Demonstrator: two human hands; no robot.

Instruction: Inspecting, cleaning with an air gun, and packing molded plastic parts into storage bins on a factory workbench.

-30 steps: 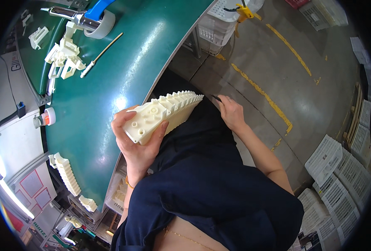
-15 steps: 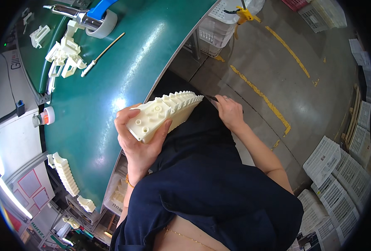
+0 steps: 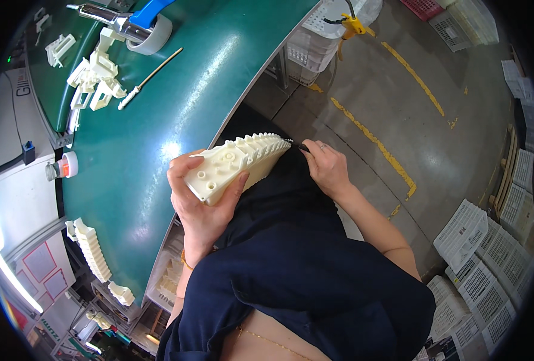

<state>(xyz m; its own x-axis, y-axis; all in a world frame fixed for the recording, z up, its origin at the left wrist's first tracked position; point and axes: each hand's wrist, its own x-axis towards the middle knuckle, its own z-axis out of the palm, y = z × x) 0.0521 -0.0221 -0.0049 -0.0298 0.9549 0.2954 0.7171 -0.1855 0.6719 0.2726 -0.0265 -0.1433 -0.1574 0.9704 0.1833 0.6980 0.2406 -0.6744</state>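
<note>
My left hand [image 3: 199, 206] is closed around the broad end of a cream plastic part [image 3: 234, 161], a long curved moulding with a toothed edge and small round bosses. The part is held above my lap, its narrow end pointing to the right. In my right hand [image 3: 328, 169] is a slim dark tool [image 3: 300, 146], pinched between the fingers. Its front end meets the toothed narrow end of the part. Whether it carries a blade is too small to tell.
On the green table [image 3: 134, 240] to my left lie cream frame-like parts [image 3: 95, 75], a ridged part [image 3: 92, 249], a thin stick [image 3: 152, 77] and a roll of tape [image 3: 152, 39] under a blue-handled metal tool [image 3: 113, 21]. White crates [image 3: 484, 283] are stacked at right.
My right hand has shifted slightly left, bringing the dark tool onto the narrow end of the cream part. My left hand and the part have hardly moved.
</note>
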